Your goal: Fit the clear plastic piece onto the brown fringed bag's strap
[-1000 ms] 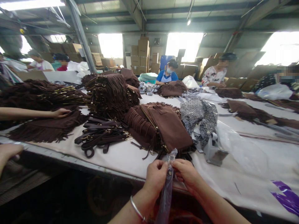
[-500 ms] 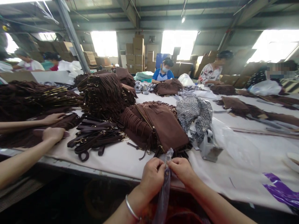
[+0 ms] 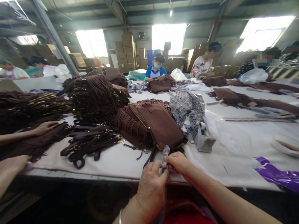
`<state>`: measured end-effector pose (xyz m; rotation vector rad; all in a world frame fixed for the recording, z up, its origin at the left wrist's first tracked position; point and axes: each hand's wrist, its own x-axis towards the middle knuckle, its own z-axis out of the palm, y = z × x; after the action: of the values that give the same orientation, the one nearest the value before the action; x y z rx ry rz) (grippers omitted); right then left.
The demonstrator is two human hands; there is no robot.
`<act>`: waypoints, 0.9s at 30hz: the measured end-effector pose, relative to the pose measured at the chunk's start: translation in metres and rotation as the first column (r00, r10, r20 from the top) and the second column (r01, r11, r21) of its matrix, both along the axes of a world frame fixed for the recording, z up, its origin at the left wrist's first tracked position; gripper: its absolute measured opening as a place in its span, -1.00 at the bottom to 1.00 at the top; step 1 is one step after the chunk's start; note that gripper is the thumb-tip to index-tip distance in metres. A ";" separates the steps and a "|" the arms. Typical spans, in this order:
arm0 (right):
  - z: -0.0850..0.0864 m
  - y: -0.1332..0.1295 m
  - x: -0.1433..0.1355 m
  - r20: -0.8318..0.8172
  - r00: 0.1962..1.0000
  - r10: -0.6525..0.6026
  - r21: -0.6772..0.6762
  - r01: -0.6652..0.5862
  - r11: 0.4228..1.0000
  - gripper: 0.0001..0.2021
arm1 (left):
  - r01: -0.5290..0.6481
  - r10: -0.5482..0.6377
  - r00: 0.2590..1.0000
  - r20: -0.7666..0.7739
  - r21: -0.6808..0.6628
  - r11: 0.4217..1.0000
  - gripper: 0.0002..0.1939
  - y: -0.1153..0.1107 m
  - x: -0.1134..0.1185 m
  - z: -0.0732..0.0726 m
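Both of my hands are at the table's front edge on a strap end covered in clear plastic wrap. My left hand is closed round it, and the plastic hangs below that hand over the edge. Just above, my right hand pinches the wrap between thumb and fingers. What lies inside the plastic is mostly hidden by my fingers. Right behind my hands is a brown fringed bag with a gold zipper, lying on other fringed brown pieces. Dark brown straps with gold clips are heaped to its left.
Stacked fringed bags rise behind the straps. A person's hand rests on brown fringe at left. Right of the bag are a speckled grey wrap, a tape dispenser and purple plastic. Co-workers sit across the table.
My left hand has shifted slightly lower and nearer, still round the wrap. The view has turned a little right. The neighbour's nearer hand has moved toward the table edge.
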<state>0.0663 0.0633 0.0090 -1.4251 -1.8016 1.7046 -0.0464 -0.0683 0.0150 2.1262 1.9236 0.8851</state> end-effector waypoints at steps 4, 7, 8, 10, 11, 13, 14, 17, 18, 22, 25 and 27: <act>-0.006 -0.002 0.001 -0.048 0.998 0.036 0.023 -0.035 0.999 -0.58 | -0.127 0.259 0.737 0.624 -0.248 0.960 -0.78 0.006 -0.017 -0.003; -0.008 -0.005 0.001 -0.091 0.995 0.040 0.046 -0.036 0.998 -0.57 | -0.050 0.461 0.434 0.774 -0.490 0.870 -0.58 0.023 -0.013 -0.010; -0.008 -0.005 0.002 -0.099 0.994 0.043 0.055 -0.038 0.998 -0.58 | 0.038 0.484 0.366 0.795 -0.533 0.845 -0.53 0.028 -0.009 -0.012; -0.006 -0.005 0.003 -0.118 0.991 0.064 0.076 -0.055 0.996 -0.59 | 0.181 0.505 0.271 0.820 -0.558 0.810 -0.48 0.036 0.002 -0.015; -0.005 -0.005 0.004 -0.131 0.988 0.082 0.088 -0.071 0.994 -0.59 | 0.207 0.500 0.252 0.829 -0.550 0.809 -0.47 0.039 0.007 -0.017; -0.004 -0.005 0.007 -0.156 0.981 0.118 0.118 -0.100 0.988 -0.58 | 0.160 0.452 0.304 0.839 -0.512 0.844 -0.52 0.041 0.013 -0.019; -0.004 -0.006 0.009 -0.164 0.978 0.128 0.137 -0.106 0.985 -0.58 | 0.098 0.421 0.372 0.827 -0.486 0.868 -0.55 0.041 0.014 -0.020; -0.006 -0.008 0.017 -0.184 0.976 0.113 0.185 -0.078 0.980 -0.65 | -0.085 0.357 0.611 0.707 -0.389 0.917 -0.68 0.038 0.010 -0.021; -0.007 -0.009 0.021 -0.201 0.974 0.100 0.193 -0.061 0.979 -0.68 | -0.096 0.335 0.667 0.666 -0.369 0.924 -0.73 0.037 0.008 -0.019; -0.010 -0.010 0.042 -0.223 0.975 0.019 0.203 0.028 0.979 -0.72 | 0.060 0.262 0.652 0.711 -0.393 0.917 -0.78 0.039 -0.006 -0.009; -0.010 -0.006 0.056 -0.169 0.984 -0.063 0.200 0.097 0.975 -0.70 | 0.002 0.379 0.459 0.804 -0.427 0.904 -0.57 0.053 -0.015 -0.001; -0.010 -0.004 0.061 -0.160 0.983 -0.085 0.203 0.117 0.972 -0.70 | -0.080 0.437 0.372 0.819 -0.440 0.894 -0.50 0.069 -0.018 0.003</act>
<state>0.1270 0.0588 -0.0011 -1.2430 -1.7385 1.4783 -0.0646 0.0003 0.0185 0.7401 1.5736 1.2819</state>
